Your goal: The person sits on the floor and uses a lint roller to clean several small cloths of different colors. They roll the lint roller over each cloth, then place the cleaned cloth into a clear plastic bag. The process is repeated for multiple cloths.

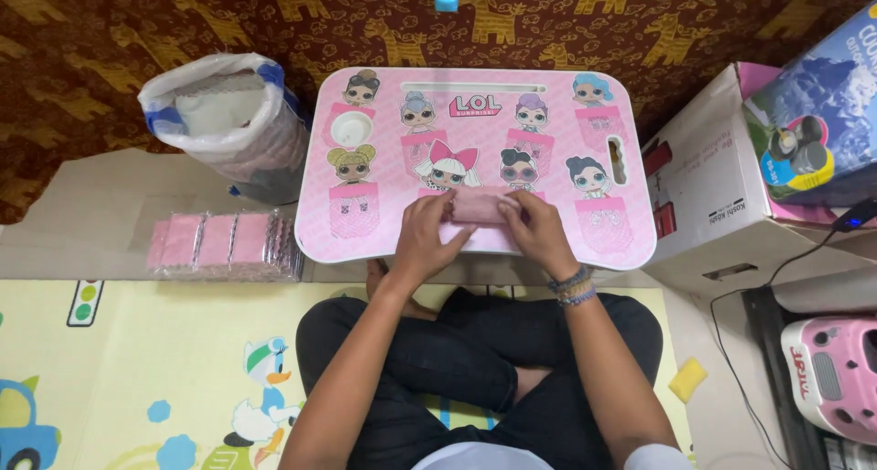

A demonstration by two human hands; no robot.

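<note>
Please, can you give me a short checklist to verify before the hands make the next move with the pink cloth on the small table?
1. Both hands on the cloth: left hand and right hand both touch the pink cloth. Ok.
2. Cloth lies fully on the pink lap table, near its front edge. Ok.
3. Cloth edges aligned: fingers cover both ends. Cannot tell.
4. Table surface around the cloth free of other loose things. Ok.
5. Stack of pink packed cloths sits beside the table, on the person's left. Ok.
6. Plastic bag stands upright with open mouth. Ok.
</note>
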